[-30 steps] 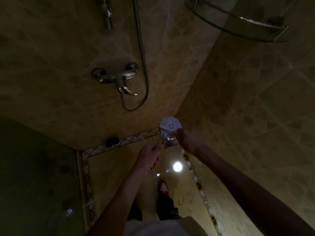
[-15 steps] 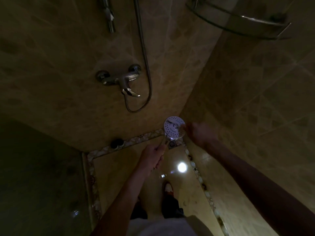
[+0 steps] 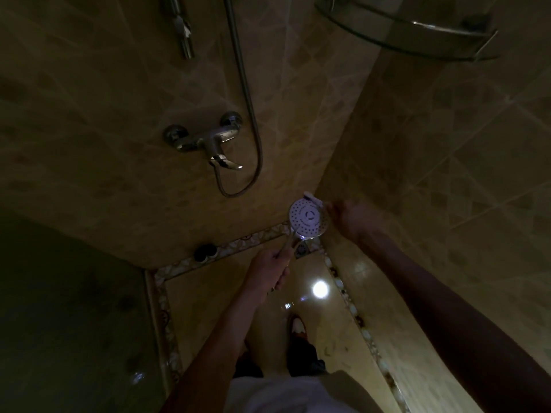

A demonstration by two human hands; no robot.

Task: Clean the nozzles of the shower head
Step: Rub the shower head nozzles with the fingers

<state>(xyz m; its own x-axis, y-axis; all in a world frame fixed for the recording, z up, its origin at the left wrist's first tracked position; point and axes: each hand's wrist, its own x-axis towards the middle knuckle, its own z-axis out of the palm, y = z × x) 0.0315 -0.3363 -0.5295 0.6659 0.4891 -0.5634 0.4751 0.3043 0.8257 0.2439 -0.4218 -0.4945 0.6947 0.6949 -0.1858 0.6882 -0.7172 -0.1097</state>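
Head view, dim shower corner: shower head (image 3: pixel 308 218) held up in mid-scene, just right of centre, round white face turned toward the camera, rings of dark nozzle holes showing, a small mark at its middle. Chrome handle running down and left from the face into the left hand (image 3: pixel 269 271), fingers curled round it. Right hand (image 3: pixel 353 217) at the face's right edge, fingers bent toward the rim; a small pale thing (image 3: pixel 311 197), perhaps a brush or cloth, at the upper rim beside those fingers, too blurred to name or to say whether pinched. Hands apart, one on each side of the face. Farther off, on the tiled wall, left and above: chrome mixer tap (image 3: pixel 205 140) with its lever pointing down-right, and the hose (image 3: pixel 250 114) dropping from the top edge, looping below the tap. Slide rail (image 3: pixel 182 28) at the upper left. Glass corner shelf (image 3: pixel 411 34) with a metal rim at the upper right, where the two walls meet. Below the hands, glossy floor (image 3: pixel 208 308) edged with a patterned mosaic border, a bright light reflection (image 3: pixel 320 289) near the left hand, a small dark round thing (image 3: pixel 204 252) at the foot of the far wall. A foot and pale clothing at the near bottom edge.
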